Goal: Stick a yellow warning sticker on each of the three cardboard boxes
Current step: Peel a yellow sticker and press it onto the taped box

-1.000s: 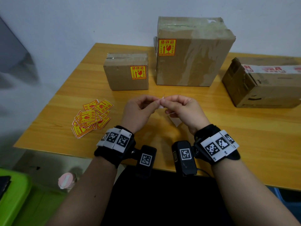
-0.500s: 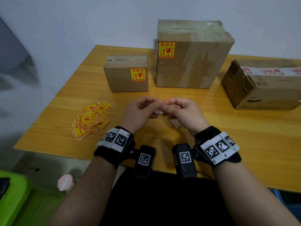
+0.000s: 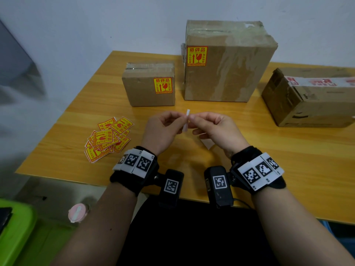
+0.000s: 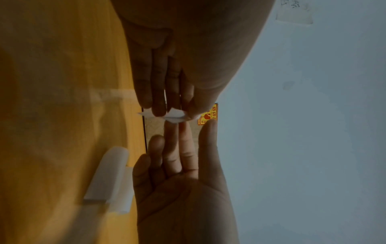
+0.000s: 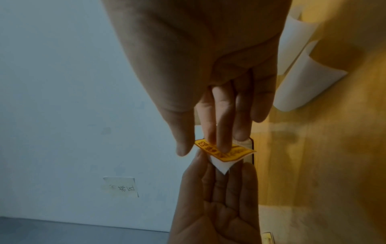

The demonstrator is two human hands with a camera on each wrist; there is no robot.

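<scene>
Table (image 3: 288, 169): wood-look top, orange-yellow grain, smooth w/ slight sheen. Small box (image 3: 142, 91), approx. 11 o'clock from my hands: matt brown cardboard, clear glossy tape on top seam. Tall box (image 3: 234, 73), 12 o'clock: same cardboard, wide glossy tape bands, wrinkled. Third box (image 3: 311, 106), 2 o'clock: rougher cardboard, torn edges, white printed tape. Sticker pile (image 3: 108, 139), 9 o'clock: yellow/red printed paper, light gloss. Sticker (image 5: 225, 152) pinched between my left hand (image 3: 163, 129) and right hand (image 3: 215, 129): printed face, white paper backing, smooth. Loose backing sheets (image 5: 303, 79): white, curled, semi-gloss release paper. My wrist bands (image 3: 134, 169): black cloth, matt white marker plates. Wall (image 3: 96, 25): matt paint.
</scene>
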